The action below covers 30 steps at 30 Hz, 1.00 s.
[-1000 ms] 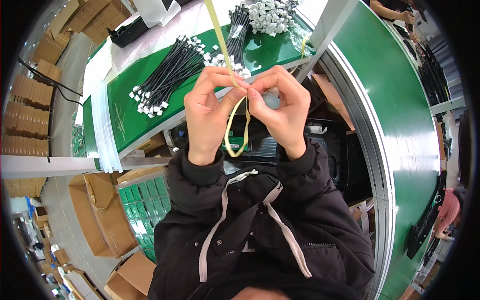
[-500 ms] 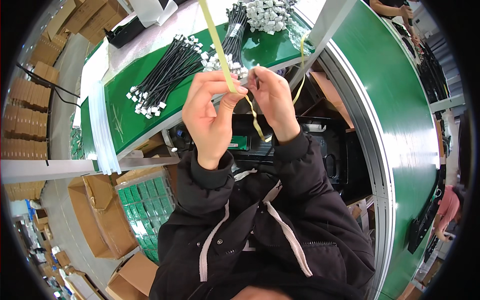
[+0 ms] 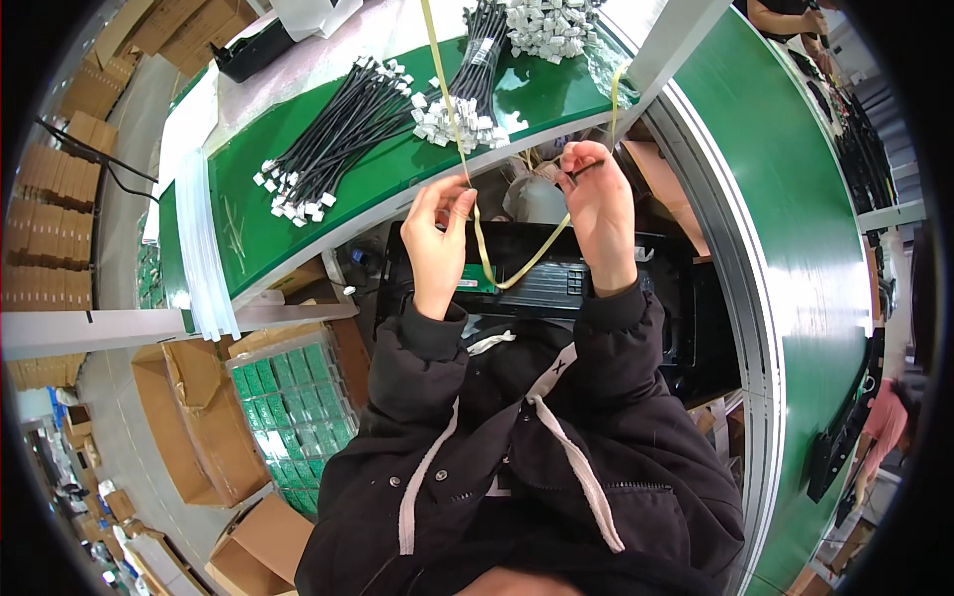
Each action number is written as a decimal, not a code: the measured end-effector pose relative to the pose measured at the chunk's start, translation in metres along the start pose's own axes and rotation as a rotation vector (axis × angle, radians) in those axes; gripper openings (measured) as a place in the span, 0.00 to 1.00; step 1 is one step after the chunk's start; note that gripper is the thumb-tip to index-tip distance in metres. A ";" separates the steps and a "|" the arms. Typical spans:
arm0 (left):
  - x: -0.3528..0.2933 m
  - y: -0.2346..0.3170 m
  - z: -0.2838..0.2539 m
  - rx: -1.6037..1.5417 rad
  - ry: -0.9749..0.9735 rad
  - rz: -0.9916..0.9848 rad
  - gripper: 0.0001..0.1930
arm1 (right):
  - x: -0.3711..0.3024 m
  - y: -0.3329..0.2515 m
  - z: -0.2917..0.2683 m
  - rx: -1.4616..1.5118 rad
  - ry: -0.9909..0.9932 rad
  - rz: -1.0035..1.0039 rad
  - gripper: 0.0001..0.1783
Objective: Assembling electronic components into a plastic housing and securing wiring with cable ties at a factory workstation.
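My left hand (image 3: 444, 233) pinches a narrow yellow tape (image 3: 437, 74) between thumb and fingertips. The tape comes down from the top of the view, hangs in a loop below my hands, then rises behind my right hand toward the metal post. My right hand (image 3: 601, 204) is raised to the right of it, palm showing, with fingers curled on a short, thin dark piece (image 3: 586, 170) whose kind I cannot make out. Beyond my hands, bundles of black cables (image 3: 338, 129) with white connectors lie on the green bench (image 3: 243, 214). A black plastic housing (image 3: 542, 260) with a small green board sits below.
A metal post (image 3: 676, 45) rises beside the bench. To my right curves a green conveyor (image 3: 795, 268) with a metal rail. Pale strips (image 3: 202, 248) hang over the bench's left edge. Green boards in clear trays (image 3: 293, 397) and open cardboard boxes (image 3: 194, 427) stand at left.
My hands have moved apart: the right one went right with the dark piece, the left one slightly down and right, still on the tape. The tape's loop has widened.
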<state>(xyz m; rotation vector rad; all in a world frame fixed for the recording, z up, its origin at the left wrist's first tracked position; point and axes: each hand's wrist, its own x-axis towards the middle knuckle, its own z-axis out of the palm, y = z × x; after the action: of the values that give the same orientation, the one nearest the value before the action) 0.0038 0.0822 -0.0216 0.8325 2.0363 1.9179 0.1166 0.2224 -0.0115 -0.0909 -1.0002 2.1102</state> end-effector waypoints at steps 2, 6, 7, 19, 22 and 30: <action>-0.002 0.003 -0.001 -0.039 0.035 -0.015 0.09 | -0.004 0.005 0.000 -0.159 -0.057 -0.005 0.12; -0.015 0.027 -0.007 0.156 0.242 0.188 0.11 | -0.015 0.012 0.004 -0.271 -0.145 0.058 0.15; -0.022 0.032 -0.010 0.026 0.036 0.117 0.10 | -0.017 0.016 0.007 -0.280 -0.178 0.093 0.17; -0.053 0.032 -0.027 -0.499 -0.384 -0.188 0.03 | -0.025 0.018 0.004 -0.504 -0.290 0.089 0.24; -0.057 0.028 -0.034 -0.328 -0.285 -0.039 0.03 | -0.018 -0.002 -0.004 -0.567 0.094 0.100 0.16; -0.062 0.014 -0.034 -0.415 -0.146 -0.084 0.04 | -0.045 0.025 0.020 -0.706 -0.268 0.137 0.06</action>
<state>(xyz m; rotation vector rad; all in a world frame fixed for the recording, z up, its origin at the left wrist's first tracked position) 0.0406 0.0200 -0.0172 0.7424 1.4899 2.0592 0.1247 0.1695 -0.0261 -0.2347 -1.9126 1.8185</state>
